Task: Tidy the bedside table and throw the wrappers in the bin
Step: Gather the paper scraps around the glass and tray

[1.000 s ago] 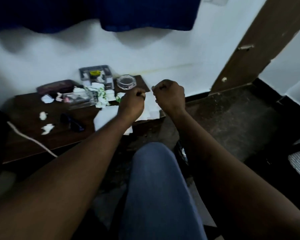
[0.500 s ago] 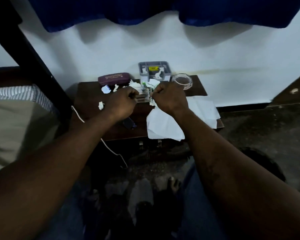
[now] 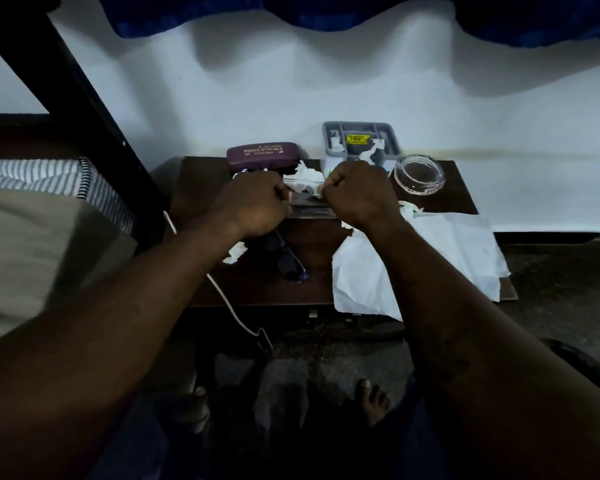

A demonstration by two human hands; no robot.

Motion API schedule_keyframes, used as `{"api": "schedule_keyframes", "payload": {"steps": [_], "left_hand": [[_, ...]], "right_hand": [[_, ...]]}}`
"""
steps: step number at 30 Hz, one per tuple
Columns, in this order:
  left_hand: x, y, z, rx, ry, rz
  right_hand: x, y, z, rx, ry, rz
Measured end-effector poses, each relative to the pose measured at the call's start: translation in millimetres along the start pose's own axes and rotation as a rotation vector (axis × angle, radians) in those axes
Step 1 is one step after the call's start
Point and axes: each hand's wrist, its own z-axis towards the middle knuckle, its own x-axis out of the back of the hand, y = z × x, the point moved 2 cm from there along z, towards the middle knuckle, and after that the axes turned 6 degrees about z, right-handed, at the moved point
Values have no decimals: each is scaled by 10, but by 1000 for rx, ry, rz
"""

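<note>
The dark wooden bedside table (image 3: 458, 188) stands against the white wall. Crumpled white wrappers lie on it: a cluster (image 3: 305, 174) at the back and a scrap (image 3: 236, 252) near the left edge. My left hand (image 3: 253, 202) and my right hand (image 3: 357, 192) hover over the table's middle as fists, knuckles up. Between them lies a clear plastic box (image 3: 309, 207), its ends close to both hands. The palm sides are hidden, and I see nothing held in either fist.
On the table are a maroon glasses case (image 3: 262, 155), a grey organiser tray (image 3: 361, 133) with scraps inside, a glass ashtray (image 3: 418, 174), dark sunglasses (image 3: 290, 263) and a large white paper sheet (image 3: 447, 258). A white cable (image 3: 229, 303) hangs off the front. The bed (image 3: 49, 220) lies left.
My view has swung left and nearer, bringing the table to the centre. Both fists have moved in over the table and now flank the clear box.
</note>
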Motion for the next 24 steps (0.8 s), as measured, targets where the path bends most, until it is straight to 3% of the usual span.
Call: {"api": "schedule_keyframes", "payload": {"steps": [8, 15, 19, 24], "left_hand": [[304, -515, 198, 145, -69, 87], [104, -573, 12, 125, -516, 421], [-36, -631, -99, 134, -428, 492], [-105, -648, -110, 118, -289, 358]], "right_hand": [[-72, -142, -6, 96, 50, 8], [-238, -323, -1, 115, -1, 9], [-271, -402, -7, 125, -10, 73], [-305, -423, -9, 123, -19, 98]]}}
